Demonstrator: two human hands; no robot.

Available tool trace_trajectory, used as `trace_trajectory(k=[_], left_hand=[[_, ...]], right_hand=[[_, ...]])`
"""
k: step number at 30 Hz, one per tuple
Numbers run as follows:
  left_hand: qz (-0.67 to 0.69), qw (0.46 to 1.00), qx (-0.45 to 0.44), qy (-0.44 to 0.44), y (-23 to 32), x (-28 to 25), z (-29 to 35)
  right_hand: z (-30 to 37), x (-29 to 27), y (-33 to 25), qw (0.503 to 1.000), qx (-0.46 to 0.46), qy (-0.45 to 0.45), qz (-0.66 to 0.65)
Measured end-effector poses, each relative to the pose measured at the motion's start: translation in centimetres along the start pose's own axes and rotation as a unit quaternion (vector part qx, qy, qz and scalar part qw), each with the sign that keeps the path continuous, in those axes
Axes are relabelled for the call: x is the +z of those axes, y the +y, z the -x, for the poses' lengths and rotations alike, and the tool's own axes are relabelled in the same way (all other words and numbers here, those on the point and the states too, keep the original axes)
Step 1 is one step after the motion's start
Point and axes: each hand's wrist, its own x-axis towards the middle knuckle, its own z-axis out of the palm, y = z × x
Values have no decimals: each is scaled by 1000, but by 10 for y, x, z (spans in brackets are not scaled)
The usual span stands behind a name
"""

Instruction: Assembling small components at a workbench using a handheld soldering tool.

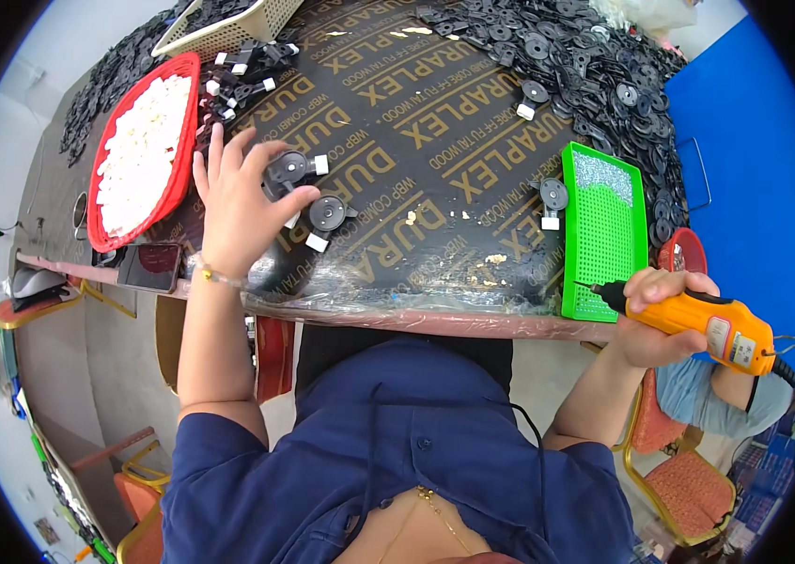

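Surface: a dark board with printed gold letters, wrapped in clear film, and I sit at its near edge.
Heap of black discs: it fills the far right side, a very big number of loose parts, so I judge most of the work is left.
Red tray: far left, full of small white pieces.
Green tray: on my right, a little pile of tiny shiny parts, maybe screws, in its far end.
Electric screwdriver: orange, its tip points left over the near corner of the green tray.
My right hand: closed fully around the screwdriver, held off the surface edge.
My left hand: fingers spread, thumb and fingertips closing on one assembled disc with a white block.
Finished pieces: a second one lies just beside my thumb, and only a few others lie further away.
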Motion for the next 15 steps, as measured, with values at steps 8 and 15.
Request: trace_trajectory(k=[8,15], left_hand=[[160,950,263,-56,140,52,-69],[225,915,304,-143,244,98,-95]], right_hand=[[3,-7,-7,996,23,51,65],[4,-14,-13,992,46,71,93]])
